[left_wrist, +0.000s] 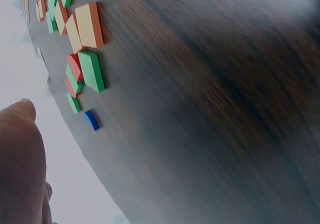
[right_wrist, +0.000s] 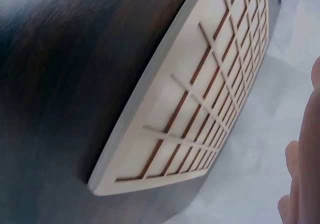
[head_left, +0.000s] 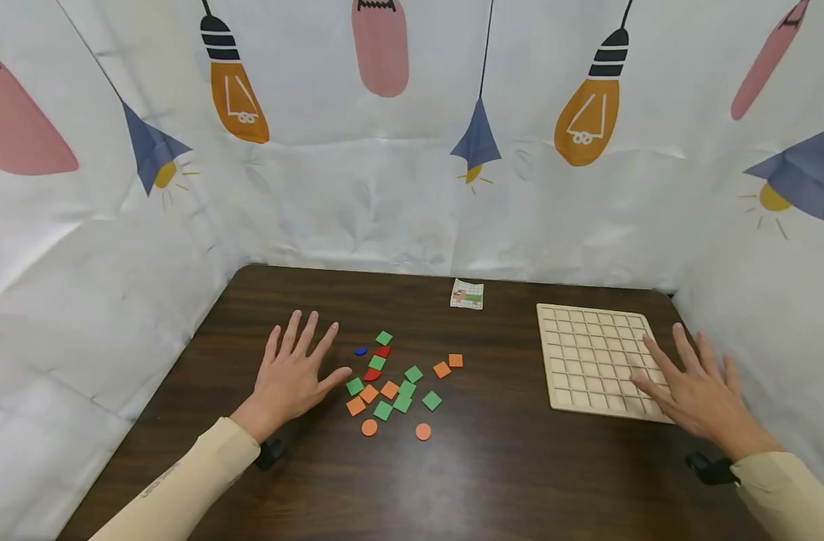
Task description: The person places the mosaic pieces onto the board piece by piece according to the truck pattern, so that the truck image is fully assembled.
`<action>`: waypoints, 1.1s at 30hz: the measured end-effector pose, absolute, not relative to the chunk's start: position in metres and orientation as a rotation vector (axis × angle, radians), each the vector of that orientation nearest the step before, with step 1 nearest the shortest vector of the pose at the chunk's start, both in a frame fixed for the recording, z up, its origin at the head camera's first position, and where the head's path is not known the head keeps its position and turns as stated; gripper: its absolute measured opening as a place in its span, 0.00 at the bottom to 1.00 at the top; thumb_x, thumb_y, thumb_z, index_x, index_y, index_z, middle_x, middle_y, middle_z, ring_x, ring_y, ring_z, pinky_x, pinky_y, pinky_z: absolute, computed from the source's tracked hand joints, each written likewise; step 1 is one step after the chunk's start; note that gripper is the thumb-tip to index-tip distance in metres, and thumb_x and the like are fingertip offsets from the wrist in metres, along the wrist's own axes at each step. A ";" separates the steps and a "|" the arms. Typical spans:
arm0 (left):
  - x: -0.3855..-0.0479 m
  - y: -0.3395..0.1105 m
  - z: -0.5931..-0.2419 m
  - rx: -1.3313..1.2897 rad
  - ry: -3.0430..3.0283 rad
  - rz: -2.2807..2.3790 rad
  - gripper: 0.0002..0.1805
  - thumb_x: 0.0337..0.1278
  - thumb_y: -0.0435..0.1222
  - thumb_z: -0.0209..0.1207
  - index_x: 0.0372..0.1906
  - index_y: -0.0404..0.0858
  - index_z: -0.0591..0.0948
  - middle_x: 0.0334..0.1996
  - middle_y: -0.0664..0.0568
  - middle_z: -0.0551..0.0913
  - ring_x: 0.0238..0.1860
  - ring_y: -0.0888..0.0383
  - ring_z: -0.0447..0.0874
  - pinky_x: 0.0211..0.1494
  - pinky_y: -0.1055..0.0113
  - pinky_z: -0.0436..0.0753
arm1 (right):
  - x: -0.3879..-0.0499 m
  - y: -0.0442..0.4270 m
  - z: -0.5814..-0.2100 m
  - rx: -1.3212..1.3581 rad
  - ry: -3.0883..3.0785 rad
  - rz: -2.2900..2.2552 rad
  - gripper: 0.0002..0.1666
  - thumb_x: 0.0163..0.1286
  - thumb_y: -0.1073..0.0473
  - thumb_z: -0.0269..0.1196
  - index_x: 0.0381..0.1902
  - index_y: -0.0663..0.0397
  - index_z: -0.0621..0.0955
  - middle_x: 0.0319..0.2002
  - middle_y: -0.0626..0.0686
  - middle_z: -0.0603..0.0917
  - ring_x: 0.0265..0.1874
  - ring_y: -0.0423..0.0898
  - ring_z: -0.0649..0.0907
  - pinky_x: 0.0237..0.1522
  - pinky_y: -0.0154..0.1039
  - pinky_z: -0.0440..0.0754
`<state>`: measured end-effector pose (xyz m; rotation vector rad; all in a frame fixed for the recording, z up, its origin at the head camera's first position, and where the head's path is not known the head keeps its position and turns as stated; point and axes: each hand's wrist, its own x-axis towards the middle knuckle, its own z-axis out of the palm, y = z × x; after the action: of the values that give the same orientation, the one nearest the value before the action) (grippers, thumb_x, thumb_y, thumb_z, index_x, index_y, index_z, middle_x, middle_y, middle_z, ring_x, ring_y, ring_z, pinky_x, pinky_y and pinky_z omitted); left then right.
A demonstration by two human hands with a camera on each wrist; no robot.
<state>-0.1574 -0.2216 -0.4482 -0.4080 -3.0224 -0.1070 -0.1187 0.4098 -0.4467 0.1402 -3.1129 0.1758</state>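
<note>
Fingers spread, the left hand (head_left: 291,379) is just left of a loose group of small flat pieces and holds nothing. Green squares (head_left: 432,400), orange squares (head_left: 355,406), orange discs (head_left: 423,431), red pieces (head_left: 372,373) and a blue piece (head_left: 360,351) make up the group. On the right, a pale wooden grid board (head_left: 597,361) lies flat, its cells bare. The right hand (head_left: 702,391), also spread and holding nothing, overlaps the board's right edge in the head view; contact cannot be told. In the left wrist view, the blue piece (left_wrist: 91,120) lies nearest the thumb (left_wrist: 22,149).
A small printed card (head_left: 467,294) lies near the far edge of the dark wooden table (head_left: 493,481). White cloth (head_left: 384,203) printed with lamps and bulbs hangs behind the table and at both sides.
</note>
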 end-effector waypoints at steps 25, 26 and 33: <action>-0.186 -0.151 -0.458 -0.688 -2.963 -0.201 0.49 0.67 0.64 0.57 0.83 0.45 0.57 0.84 0.40 0.52 0.85 0.37 0.44 0.83 0.33 0.50 | -0.106 0.450 -0.475 0.082 -3.147 0.226 0.54 0.76 0.28 0.51 0.86 0.44 0.42 0.84 0.66 0.37 0.80 0.76 0.35 0.64 0.85 0.40; -0.187 -0.148 -0.458 -0.701 -2.962 -0.203 0.49 0.67 0.64 0.57 0.83 0.44 0.57 0.84 0.40 0.53 0.85 0.37 0.44 0.83 0.34 0.50 | -0.106 0.451 -0.476 0.082 -3.151 0.227 0.55 0.76 0.28 0.51 0.86 0.45 0.42 0.84 0.66 0.37 0.80 0.76 0.35 0.64 0.86 0.40; -0.194 -0.129 -0.460 -0.799 -2.919 -0.240 0.48 0.67 0.64 0.57 0.83 0.43 0.58 0.82 0.39 0.58 0.84 0.37 0.49 0.81 0.34 0.57 | -0.106 0.455 -0.483 0.081 -3.209 0.221 0.57 0.75 0.26 0.50 0.86 0.46 0.41 0.84 0.66 0.37 0.80 0.76 0.37 0.63 0.86 0.40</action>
<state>-0.1942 -0.1287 -0.4603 -0.7994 -2.9190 -0.2397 -0.1060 0.4552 -0.4828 0.0814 -3.2086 0.2209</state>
